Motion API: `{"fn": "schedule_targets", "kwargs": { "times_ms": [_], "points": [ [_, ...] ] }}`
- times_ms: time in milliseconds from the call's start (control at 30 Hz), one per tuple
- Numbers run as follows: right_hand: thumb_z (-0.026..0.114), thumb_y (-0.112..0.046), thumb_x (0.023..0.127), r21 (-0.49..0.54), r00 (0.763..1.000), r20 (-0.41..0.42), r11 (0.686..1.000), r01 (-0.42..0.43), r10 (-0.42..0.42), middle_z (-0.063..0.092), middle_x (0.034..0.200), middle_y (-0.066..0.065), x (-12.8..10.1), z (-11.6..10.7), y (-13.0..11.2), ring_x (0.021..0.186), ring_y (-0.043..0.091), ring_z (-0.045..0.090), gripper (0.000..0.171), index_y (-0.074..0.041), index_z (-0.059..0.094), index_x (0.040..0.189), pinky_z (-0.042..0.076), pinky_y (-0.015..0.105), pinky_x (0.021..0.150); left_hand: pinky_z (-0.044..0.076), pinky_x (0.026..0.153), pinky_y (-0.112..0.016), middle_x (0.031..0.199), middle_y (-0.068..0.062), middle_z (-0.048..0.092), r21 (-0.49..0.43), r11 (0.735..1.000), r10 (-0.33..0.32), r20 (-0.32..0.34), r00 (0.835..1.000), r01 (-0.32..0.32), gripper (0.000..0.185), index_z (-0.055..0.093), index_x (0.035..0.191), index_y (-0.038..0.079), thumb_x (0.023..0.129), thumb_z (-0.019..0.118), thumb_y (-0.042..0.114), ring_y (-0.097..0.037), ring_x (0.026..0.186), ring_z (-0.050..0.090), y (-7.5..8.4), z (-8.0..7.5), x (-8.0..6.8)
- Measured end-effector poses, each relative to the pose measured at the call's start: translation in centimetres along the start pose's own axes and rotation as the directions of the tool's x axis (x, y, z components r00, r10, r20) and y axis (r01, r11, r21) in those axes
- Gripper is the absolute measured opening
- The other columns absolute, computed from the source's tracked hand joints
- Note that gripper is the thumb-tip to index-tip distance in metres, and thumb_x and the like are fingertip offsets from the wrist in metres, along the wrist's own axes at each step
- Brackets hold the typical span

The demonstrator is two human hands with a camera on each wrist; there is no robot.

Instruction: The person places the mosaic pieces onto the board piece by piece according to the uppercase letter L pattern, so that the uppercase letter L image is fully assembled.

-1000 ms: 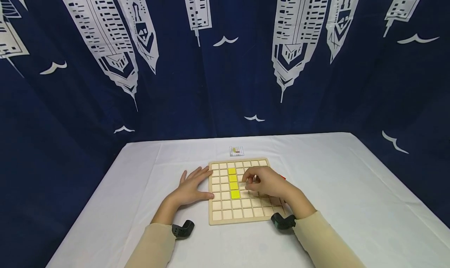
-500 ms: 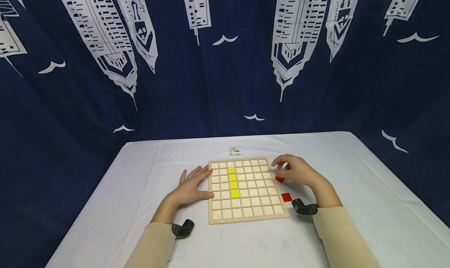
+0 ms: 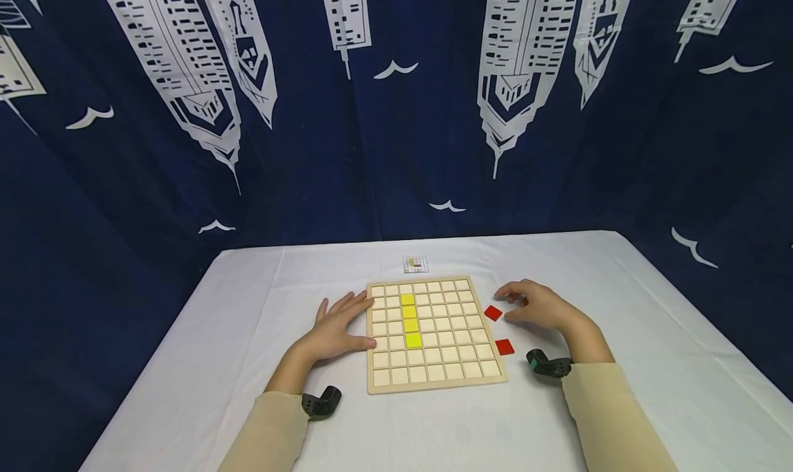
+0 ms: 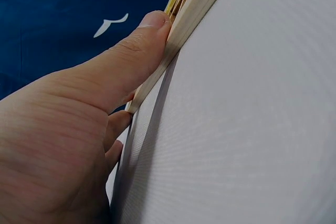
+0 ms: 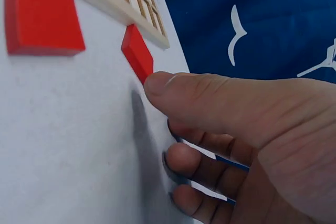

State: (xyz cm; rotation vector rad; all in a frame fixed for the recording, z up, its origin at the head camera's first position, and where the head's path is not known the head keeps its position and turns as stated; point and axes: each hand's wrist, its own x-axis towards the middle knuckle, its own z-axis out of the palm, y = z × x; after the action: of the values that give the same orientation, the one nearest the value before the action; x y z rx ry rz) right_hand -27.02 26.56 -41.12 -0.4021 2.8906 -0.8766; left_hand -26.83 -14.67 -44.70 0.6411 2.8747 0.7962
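Note:
Several yellow tiles (image 3: 411, 325) form a column in the wooden grid board (image 3: 437, 388). My left hand (image 3: 331, 331) rests with spread fingers at the board's left edge, its thumb (image 4: 149, 32) touching the frame in the left wrist view. Off the board's right side lie two red square tiles: the farther tile (image 3: 493, 313) sits turned like a diamond, the nearer tile (image 3: 504, 347) close to the frame. My right hand (image 3: 541, 307) hovers just right of the farther one, thumb and fingers apart and loosely bent, holding nothing. In the right wrist view its thumb tip overlaps that tile (image 5: 137, 53).
A small card (image 3: 416, 264) with a printed grid and coloured marks lies behind the board. White cloth (image 3: 297, 444) covers the table. A dark blue curtain (image 3: 384, 148) with white building prints hangs at the back.
My right hand has moved from above the board to its right side, then slightly farther right, uncovering both red tiles. My left hand has stayed at the board's edge.

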Motion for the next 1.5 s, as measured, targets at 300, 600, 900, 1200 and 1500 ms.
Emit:
{"fn": "schedule_targets", "kwargs": {
  "times_ms": [300, 600, 900, 1200, 1500],
  "points": [
    [0.075, -0.011, 0.081, 0.024, 1.000, 0.023, 1.000, 0.014, -0.015, 0.060, 0.103, 0.006, 0.2, 0.7, 0.2, 0.093, 0.019, 0.050, 0.036, -0.019, 0.068, 0.115, 0.044, 0.032, 0.082, -0.009, 0.118, -0.061, 0.160, 0.002, 0.027, -0.001, 1.000, 0.003, -0.004, 1.000, -0.003, 0.087, 0.040, 0.147, 0.023, 0.073, 0.076, 0.053, -0.026, 0.151, 0.015, 0.0, -0.2, -0.2],
    [0.073, -0.008, 0.082, 0.054, 0.999, 0.027, 0.998, 0.030, -0.031, 0.062, 0.105, 0.005, 0.2, 1.2, -0.1, 0.097, 0.019, 0.055, 0.028, -0.020, 0.072, 0.106, 0.047, 0.037, 0.087, -0.009, 0.117, -0.062, 0.159, 0.003, 0.027, -0.007, 1.000, 0.011, -0.006, 1.000, -0.011, 0.087, 0.040, 0.147, 0.024, 0.073, 0.075, 0.054, -0.026, 0.150, 0.015, -0.1, -0.1, -0.4],
    [0.077, -0.015, 0.080, 0.035, 1.000, -0.008, 0.999, 0.025, -0.024, 0.064, 0.100, 0.004, 0.1, 1.1, 0.0, 0.091, 0.018, 0.055, 0.020, -0.016, 0.070, 0.099, 0.046, 0.027, 0.078, -0.009, 0.117, -0.062, 0.159, 0.002, 0.027, -0.008, 1.000, 0.018, -0.013, 1.000, -0.019, 0.086, 0.040, 0.147, 0.023, 0.074, 0.075, 0.054, -0.027, 0.150, 0.015, 0.0, 0.0, -0.2],
    [0.076, -0.017, 0.080, 0.079, 1.000, -0.010, 0.996, 0.027, -0.026, 0.061, 0.086, 0.000, 0.2, 1.1, -0.4, 0.076, 0.015, 0.050, 0.019, -0.013, 0.067, 0.097, 0.043, 0.023, 0.067, -0.009, 0.118, -0.061, 0.159, 0.004, 0.027, -0.003, 1.000, 0.011, -0.010, 1.000, -0.011, 0.086, 0.040, 0.147, 0.024, 0.074, 0.076, 0.052, -0.026, 0.150, 0.016, 0.1, 0.1, -0.2],
    [0.077, -0.018, 0.080, 0.112, 0.998, 0.013, 0.992, 0.060, -0.061, 0.059, 0.085, 0.000, 0.4, 1.1, -2.4, 0.069, 0.015, 0.049, 0.020, -0.014, 0.065, 0.096, 0.043, 0.023, 0.060, -0.010, 0.118, -0.061, 0.159, 0.003, 0.027, -0.013, 1.000, 0.004, -0.013, 1.000, -0.004, 0.086, 0.040, 0.147, 0.024, 0.073, 0.076, 0.052, -0.026, 0.150, 0.016, 0.2, 0.0, -0.2]
  ]
}}
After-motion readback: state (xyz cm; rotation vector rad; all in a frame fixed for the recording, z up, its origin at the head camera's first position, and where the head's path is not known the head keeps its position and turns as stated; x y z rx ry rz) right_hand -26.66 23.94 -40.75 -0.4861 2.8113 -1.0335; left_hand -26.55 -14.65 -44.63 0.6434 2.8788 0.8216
